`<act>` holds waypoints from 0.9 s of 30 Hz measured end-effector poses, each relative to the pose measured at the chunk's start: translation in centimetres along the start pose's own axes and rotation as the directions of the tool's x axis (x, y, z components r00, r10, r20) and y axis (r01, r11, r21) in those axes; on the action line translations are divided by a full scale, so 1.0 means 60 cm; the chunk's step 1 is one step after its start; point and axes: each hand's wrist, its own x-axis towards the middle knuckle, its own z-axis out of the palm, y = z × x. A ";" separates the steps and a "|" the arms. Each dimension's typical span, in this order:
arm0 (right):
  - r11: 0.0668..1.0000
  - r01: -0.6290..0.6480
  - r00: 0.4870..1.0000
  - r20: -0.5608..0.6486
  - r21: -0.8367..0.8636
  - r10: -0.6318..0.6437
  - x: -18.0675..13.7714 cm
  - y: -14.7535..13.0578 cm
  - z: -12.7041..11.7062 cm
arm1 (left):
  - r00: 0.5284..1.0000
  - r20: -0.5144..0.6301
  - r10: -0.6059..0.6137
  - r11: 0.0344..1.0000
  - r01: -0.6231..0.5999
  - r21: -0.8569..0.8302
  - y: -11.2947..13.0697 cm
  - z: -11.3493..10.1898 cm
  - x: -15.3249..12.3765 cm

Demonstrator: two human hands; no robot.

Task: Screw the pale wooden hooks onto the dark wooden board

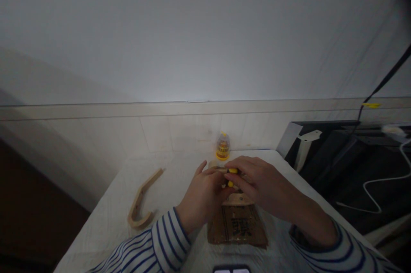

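Note:
Fingers of my right hand (253, 174) pinch a small yellow and black screwdriver (233, 170) from the right. My left hand (205, 189) is curled in close against it, with one finger sticking up; what its thumb and fingertips pinch is hidden. Under both hands lies a wooden piece (238, 199) with small dark holes or screws, mostly covered by the fingers. It rests at the upper end of a brown cardboard pad (237, 226) with black printing. The screwdriver's tip cannot be seen.
A curved, hook-shaped wooden piece (138, 204) lies at the left on the white-covered table (118, 187). Behind my hands stands a clear, domed bit case (222, 146) with a yellow base. A phone (231, 269) shows at the bottom edge. Dark panels (334, 161) and a white cable (369, 185) are at the right.

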 end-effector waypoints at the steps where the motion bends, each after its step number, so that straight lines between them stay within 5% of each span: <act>1: 1.000 0.000 1.000 -0.006 0.002 0.000 0.000 0.001 0.001 | 1.000 0.004 0.002 1.000 -0.002 0.008 0.000 0.000 0.000; 27: 0.998 0.054 0.998 -0.018 -0.021 -0.055 -0.004 0.009 0.002 | 1.000 0.011 0.021 1.000 -0.021 0.019 -0.001 0.001 -0.001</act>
